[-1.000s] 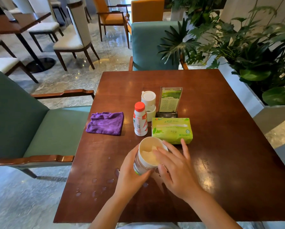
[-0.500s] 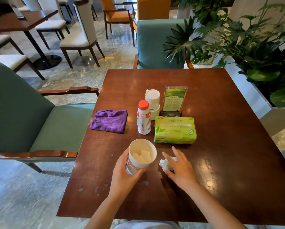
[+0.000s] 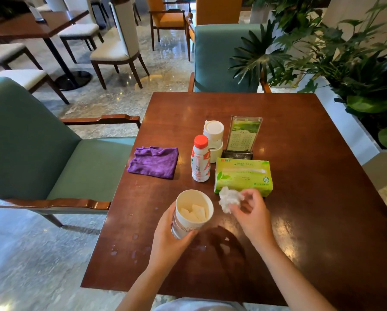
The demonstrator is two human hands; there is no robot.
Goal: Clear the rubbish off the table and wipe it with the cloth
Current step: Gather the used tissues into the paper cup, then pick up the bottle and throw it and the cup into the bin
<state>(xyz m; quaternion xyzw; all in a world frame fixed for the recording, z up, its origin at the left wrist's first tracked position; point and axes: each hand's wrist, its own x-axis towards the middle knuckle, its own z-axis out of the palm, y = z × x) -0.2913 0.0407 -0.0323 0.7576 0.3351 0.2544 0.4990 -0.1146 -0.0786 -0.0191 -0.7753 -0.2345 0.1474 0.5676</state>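
Head view: crumpled tissue (image 3: 229, 198), flat on the worktop (image 3: 322, 198) half a second ago, now hangs pinched in right hand (image 3: 253, 217), at 3 o'clock of paper cup (image 3: 191, 212) clasped by left hand (image 3: 169, 242). Rubbish nearly binned; purple cloth (image 3: 154, 162) untouched at 10 o'clock.

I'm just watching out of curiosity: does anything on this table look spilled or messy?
Yes. Water droplets are scattered on the wooden table near its left front edge, beside the left hand holding a paper cup stuffed with tissue. The right hand pinches a crumpled tissue. The purple cloth lies unused.
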